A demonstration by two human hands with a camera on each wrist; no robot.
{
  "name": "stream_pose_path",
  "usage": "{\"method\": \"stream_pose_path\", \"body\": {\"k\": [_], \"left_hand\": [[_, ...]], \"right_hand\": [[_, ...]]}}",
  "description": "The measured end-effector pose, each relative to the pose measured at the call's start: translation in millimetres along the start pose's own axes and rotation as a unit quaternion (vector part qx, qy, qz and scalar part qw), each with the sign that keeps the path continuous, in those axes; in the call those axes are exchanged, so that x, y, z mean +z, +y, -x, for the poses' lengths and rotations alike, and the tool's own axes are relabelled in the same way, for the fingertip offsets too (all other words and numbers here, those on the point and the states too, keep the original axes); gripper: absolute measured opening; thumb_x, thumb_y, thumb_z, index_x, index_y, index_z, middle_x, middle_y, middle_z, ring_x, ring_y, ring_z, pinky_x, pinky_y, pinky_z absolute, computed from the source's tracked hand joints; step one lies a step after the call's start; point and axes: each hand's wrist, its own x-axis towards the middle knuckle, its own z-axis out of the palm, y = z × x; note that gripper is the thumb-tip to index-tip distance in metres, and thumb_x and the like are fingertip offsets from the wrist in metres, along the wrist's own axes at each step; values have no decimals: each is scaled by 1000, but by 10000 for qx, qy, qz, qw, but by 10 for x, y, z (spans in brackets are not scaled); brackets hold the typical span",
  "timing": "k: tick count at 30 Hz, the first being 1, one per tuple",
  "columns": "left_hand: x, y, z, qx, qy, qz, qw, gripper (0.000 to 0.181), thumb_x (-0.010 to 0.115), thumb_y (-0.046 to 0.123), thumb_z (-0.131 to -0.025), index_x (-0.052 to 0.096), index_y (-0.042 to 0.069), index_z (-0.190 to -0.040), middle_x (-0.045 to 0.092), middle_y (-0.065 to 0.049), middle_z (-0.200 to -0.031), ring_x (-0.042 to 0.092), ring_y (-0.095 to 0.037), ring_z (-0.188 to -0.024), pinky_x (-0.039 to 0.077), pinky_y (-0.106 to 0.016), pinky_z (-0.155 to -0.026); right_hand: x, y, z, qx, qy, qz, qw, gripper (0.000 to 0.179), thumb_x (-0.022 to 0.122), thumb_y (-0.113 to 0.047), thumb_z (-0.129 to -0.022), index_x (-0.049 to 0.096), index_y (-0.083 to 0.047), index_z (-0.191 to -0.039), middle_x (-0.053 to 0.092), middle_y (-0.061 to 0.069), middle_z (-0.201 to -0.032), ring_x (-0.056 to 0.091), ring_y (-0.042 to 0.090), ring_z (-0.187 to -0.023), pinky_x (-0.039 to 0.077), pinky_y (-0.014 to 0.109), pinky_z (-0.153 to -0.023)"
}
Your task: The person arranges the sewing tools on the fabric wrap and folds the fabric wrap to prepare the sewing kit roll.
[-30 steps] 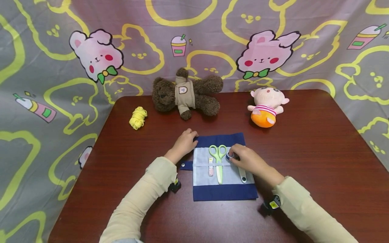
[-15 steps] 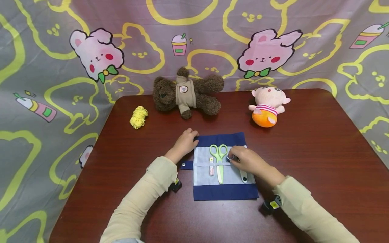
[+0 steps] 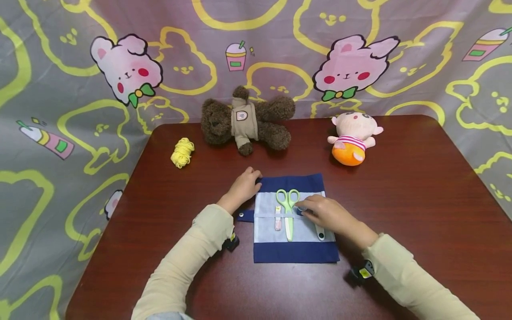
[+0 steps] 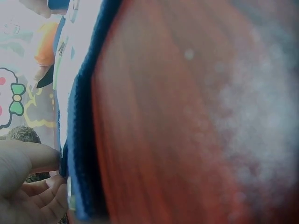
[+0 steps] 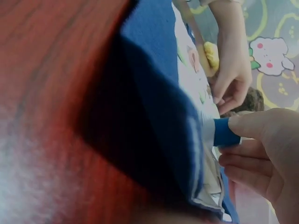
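Head view: right hand [image 3: 326,214] mostly hides a small blue cylinder [image 5: 226,132] over the navy cloth organiser [image 3: 296,253], beside green scissors [image 3: 288,206]. Right-wrist view bares it, pinched between thumb and fingers. Left hand [image 3: 243,187] touches the organiser's far left corner; whether it grips, cannot tell.

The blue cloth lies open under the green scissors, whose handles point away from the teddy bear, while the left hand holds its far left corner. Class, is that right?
Not quite. The green scissors have their handles pointing toward the teddy bear, as the head view shows. The blue cloth does lie open under them, and the left hand holds its far left corner.
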Motion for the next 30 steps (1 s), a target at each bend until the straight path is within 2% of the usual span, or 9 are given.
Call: {"method": "stream_pose_path", "body": {"k": [6,15,24,30], "left_hand": [[-12,1,0,-30,-3,7,10000,25,58,14,-87,59,6,-111,50,-11,-103,56,-23,-85,47,-34,-75],[-17,5,8,-40,8,0,10000,25,57,14,-87,59,6,-111,50,-11,-104,56,-23,-85,47,-34,-74],[-25,15,16,-43,-13,20,10000,25,57,14,-87,59,5,-111,50,-12,-104,56,-23,-86,47,-35,-75],[-25,11,5,-41,-46,-17,10000,25,57,14,-88,58,6,-111,50,-11,-105,56,-22,-85,47,-33,-74]], "right_hand": [[14,-31,8,-239,16,415,9989,31,72,-16,-74,64,-8,-103,62,5,-90,57,16,-79,50,29,-66],[55,-34,-12,-465,-127,860,9951,38,72,-17,-73,59,-6,-107,59,5,-93,56,18,-82,49,31,-71],[88,-8,-10,-889,123,1243,9882,39,70,-16,-72,59,-2,-107,59,8,-91,57,21,-81,49,33,-69],[69,0,-17,-1014,192,1231,9870,36,69,-17,-73,59,-2,-104,61,8,-89,58,21,-78,50,33,-68]]}}
